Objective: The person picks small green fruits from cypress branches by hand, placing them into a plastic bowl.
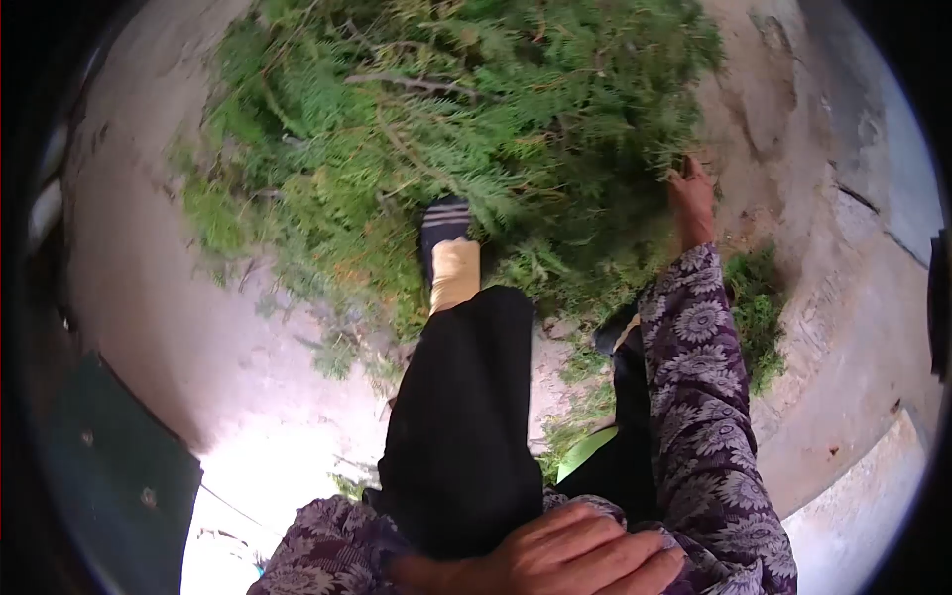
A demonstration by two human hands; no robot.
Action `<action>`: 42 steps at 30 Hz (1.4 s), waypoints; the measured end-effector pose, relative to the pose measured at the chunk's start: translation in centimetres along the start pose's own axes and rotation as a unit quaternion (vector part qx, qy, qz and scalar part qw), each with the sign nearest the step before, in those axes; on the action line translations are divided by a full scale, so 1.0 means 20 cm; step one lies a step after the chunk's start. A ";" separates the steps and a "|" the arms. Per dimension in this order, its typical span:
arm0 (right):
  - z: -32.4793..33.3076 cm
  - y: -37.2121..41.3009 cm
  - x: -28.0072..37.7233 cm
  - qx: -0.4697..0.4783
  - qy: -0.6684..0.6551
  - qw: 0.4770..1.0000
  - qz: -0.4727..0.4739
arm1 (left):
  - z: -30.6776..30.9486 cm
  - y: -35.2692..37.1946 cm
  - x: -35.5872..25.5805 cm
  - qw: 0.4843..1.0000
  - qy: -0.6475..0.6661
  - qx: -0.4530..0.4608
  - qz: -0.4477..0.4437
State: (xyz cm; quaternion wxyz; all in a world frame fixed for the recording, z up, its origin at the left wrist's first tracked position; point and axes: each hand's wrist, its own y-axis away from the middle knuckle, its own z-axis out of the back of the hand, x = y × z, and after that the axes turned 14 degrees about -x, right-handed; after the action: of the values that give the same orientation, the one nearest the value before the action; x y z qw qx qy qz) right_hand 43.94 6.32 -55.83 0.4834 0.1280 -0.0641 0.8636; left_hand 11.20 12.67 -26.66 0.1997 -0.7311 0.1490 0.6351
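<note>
Green branch pile on the ground, shoe against it. Right hand at its right edge, fingers bent (can't tell if gripping). Left hand half-curled near the thigh, hold hidden. I'd grab woody stems, not tips.

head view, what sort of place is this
Probably a yard or rough work area, though whether it is roofed can't be told: a large heap of leafy branches lies on bare, dusty-looking ground, and a bright patch of light suggests daylight.
</note>
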 end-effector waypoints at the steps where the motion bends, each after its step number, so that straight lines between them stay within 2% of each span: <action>1: -0.01 -0.01 -0.04 0.032 -0.128 0.990 -0.044 | 0.03 -0.01 0.00 1.000 -0.004 0.021 0.008; 2: 0.00 -0.04 -0.09 0.063 -0.254 0.962 -0.083 | 0.04 -0.03 0.00 0.999 -0.007 0.042 0.017; 3: 0.06 -0.04 -0.08 0.047 -0.246 0.965 -0.081 | 0.06 -0.04 0.00 0.999 0.009 0.047 0.009; 5: 0.14 -0.02 -0.02 0.060 -0.347 0.908 -0.230 | 0.08 -0.06 -0.01 0.995 -0.016 0.098 0.025; 6: 0.15 -0.04 -0.03 0.050 -0.345 0.909 -0.227 | 0.07 -0.07 -0.02 0.995 -0.009 0.101 0.018; 8: 0.14 -0.06 -0.05 0.071 -0.259 0.936 -0.230 | 0.07 -0.07 -0.04 0.993 -0.005 0.111 0.049; 10: 0.23 -0.01 0.27 0.107 -0.284 0.918 -0.255 | 0.07 -0.05 -0.02 0.994 0.001 0.107 0.029; 12: -0.03 -0.04 0.23 0.126 -0.277 0.926 -0.224 | 0.06 -0.05 -0.01 0.995 0.004 0.103 0.008; 14: -0.13 0.01 0.43 0.119 -0.104 0.963 -0.217 | 0.04 -0.05 -0.01 0.997 -0.005 0.079 0.010; 16: -0.16 0.08 0.58 0.141 0.006 0.963 -0.230 | 0.05 -0.07 -0.01 0.996 -0.005 0.092 0.013; 18: -0.20 0.08 0.60 0.145 0.015 0.957 -0.251 | 0.05 -0.08 -0.01 0.994 -0.004 0.105 0.017; 21: -0.19 0.05 0.57 0.207 -0.006 0.945 -0.254 | 0.05 -0.10 0.00 0.995 -0.008 0.099 0.016; 22: -0.18 0.06 0.55 0.206 -0.006 0.945 -0.254 | 0.06 -0.15 -0.03 0.990 -0.016 0.138 0.036; 23: -0.16 0.08 0.53 0.225 0.012 0.951 -0.212 | 0.06 -0.17 -0.04 0.982 -0.025 0.176 0.056; 24: -0.14 0.11 0.52 0.244 0.029 0.954 -0.169 | 0.06 -0.17 -0.03 0.982 -0.025 0.176 0.056; 26: -0.17 0.15 0.50 0.238 0.029 0.957 -0.161 | 0.05 -0.17 -0.03 0.979 -0.023 0.193 0.058; 29: -0.26 0.16 0.55 0.158 0.035 0.957 -0.240 | 0.05 -0.16 -0.03 0.978 -0.023 0.199 0.060; 32: -0.27 0.14 0.58 0.162 0.030 0.949 -0.267 | 0.03 -0.13 -0.03 0.982 -0.028 0.174 0.064; 40: -0.24 0.16 0.43 0.150 0.023 0.970 -0.189 | 0.05 -0.14 -0.02 0.983 -0.023 0.174 0.055; 41: -0.27 0.18 0.40 0.082 0.065 0.986 -0.133 | 0.05 -0.15 -0.03 0.983 -0.026 0.173 0.054; 42: -0.35 0.17 0.29 0.083 0.063 0.986 -0.132 | 0.05 -0.15 -0.03 0.983 -0.027 0.172 0.053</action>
State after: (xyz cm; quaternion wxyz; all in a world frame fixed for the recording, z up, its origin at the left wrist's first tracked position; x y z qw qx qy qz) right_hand 37.07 11.02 -60.76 0.5844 0.1198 0.0559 0.8006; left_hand 11.57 15.71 -25.93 0.2928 -0.6592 0.2893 0.6293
